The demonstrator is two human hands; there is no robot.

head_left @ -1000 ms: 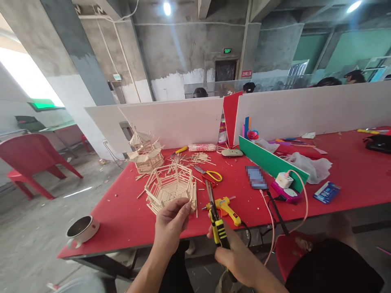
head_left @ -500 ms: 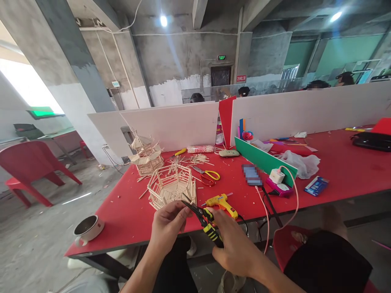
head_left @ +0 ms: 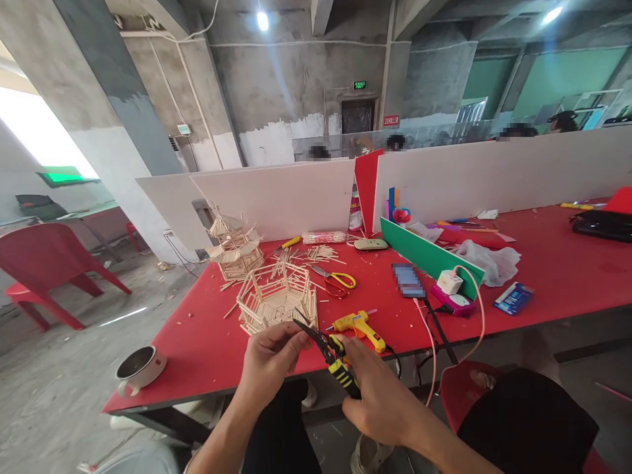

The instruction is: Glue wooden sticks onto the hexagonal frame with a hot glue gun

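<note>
My right hand [head_left: 378,388] is closed around the yellow-and-black grips of a pair of snips [head_left: 340,375], whose dark, narrow blades point up and left. Beside the blades, my left hand [head_left: 274,362] has its thumb and forefinger pinched together; whatever lies between them is too small or hidden to make out. Just beyond both hands stands an open, many-sided frame of thin wooden sticks [head_left: 276,299]. A tiered stick pagoda [head_left: 236,250] is behind it on the left. To the right of the frame lies a yellow glue gun [head_left: 360,326].
Red-and-yellow-handled scissors [head_left: 338,282], loose sticks [head_left: 323,253] and a stick bundle [head_left: 323,237] lie on the red table [head_left: 187,342]. A mug [head_left: 141,370] sits near the left edge. A phone [head_left: 409,281], cables and a green board [head_left: 429,253] are at right; white partitions stand behind.
The view has shifted slightly. Both hands keep nearly the same pose, with the snips still held by the left fingertips.
</note>
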